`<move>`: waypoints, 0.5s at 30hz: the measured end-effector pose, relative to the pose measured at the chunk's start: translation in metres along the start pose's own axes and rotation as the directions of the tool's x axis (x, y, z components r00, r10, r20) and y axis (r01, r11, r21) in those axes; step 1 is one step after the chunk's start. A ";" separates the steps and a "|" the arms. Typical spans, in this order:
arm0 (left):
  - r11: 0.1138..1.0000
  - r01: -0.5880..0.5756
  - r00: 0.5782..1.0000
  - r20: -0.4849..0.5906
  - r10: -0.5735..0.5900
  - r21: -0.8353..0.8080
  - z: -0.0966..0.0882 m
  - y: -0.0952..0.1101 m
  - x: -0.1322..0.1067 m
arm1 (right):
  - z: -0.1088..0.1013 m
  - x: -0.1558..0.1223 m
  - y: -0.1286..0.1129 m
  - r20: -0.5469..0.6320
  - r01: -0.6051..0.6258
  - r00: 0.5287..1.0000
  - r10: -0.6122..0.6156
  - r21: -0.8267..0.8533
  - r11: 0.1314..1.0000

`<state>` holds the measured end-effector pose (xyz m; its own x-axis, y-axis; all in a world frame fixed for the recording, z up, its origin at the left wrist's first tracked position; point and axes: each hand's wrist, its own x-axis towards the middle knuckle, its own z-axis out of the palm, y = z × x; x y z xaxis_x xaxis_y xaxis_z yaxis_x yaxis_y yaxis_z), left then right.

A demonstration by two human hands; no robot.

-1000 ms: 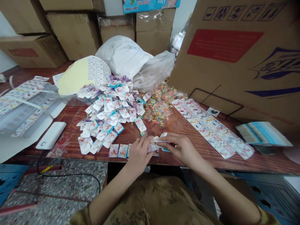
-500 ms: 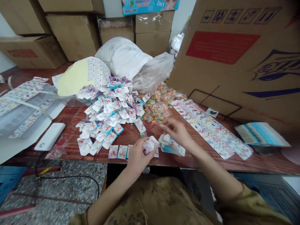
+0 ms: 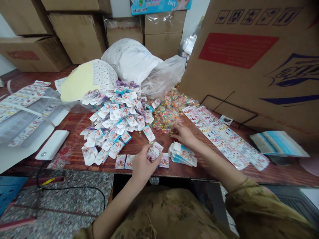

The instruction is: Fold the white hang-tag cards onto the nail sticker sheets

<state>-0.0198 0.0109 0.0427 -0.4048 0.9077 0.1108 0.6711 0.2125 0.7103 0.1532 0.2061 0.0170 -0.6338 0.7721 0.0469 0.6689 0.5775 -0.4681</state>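
The small printed packet [image 3: 155, 151] is in our left hand [image 3: 142, 165], held between thumb and fingers, above the row of cards [image 3: 120, 161] lying on the table [image 3: 281, 173]. We should pinch it lightly, at its sides, so it does not bend. Our right hand [image 3: 183, 134] is at the near border of the heap of colourful pieces [image 3: 166, 116]; its fingers are close together, but we cannot tell whether they hold something. Picking from this loose border should disturb the heap least, and our wrist should avoid the stack of cards [image 3: 181, 154] just beside it
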 end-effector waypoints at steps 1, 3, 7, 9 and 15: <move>1.000 -0.007 1.000 -0.008 0.007 -0.002 0.000 0.000 0.000 | -0.001 -0.001 0.000 -0.002 0.017 1.000 -0.017 0.007 1.000; 1.000 -0.029 0.999 -0.026 0.029 -0.011 0.002 -0.001 0.000 | -0.001 -0.003 0.000 0.002 0.043 0.999 -0.043 0.023 0.999; 0.997 -0.061 0.997 -0.046 0.059 -0.052 0.005 -0.002 0.000 | 0.000 -0.003 0.003 0.011 0.042 0.999 -0.043 0.069 0.997; 0.996 -0.054 0.998 -0.044 0.051 -0.065 0.006 -0.002 0.000 | -0.002 -0.004 0.006 0.009 0.018 1.000 -0.019 0.102 0.995; 0.997 -0.021 0.999 -0.039 0.018 -0.068 0.007 0.000 0.000 | -0.015 -0.023 -0.012 -0.075 -0.023 0.996 0.051 0.331 0.943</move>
<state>-0.0154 0.0137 0.0384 -0.4165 0.8965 0.1510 0.6355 0.1684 0.7535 0.1658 0.1857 0.0349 -0.5684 0.8179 0.0889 0.5169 0.4391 -0.7348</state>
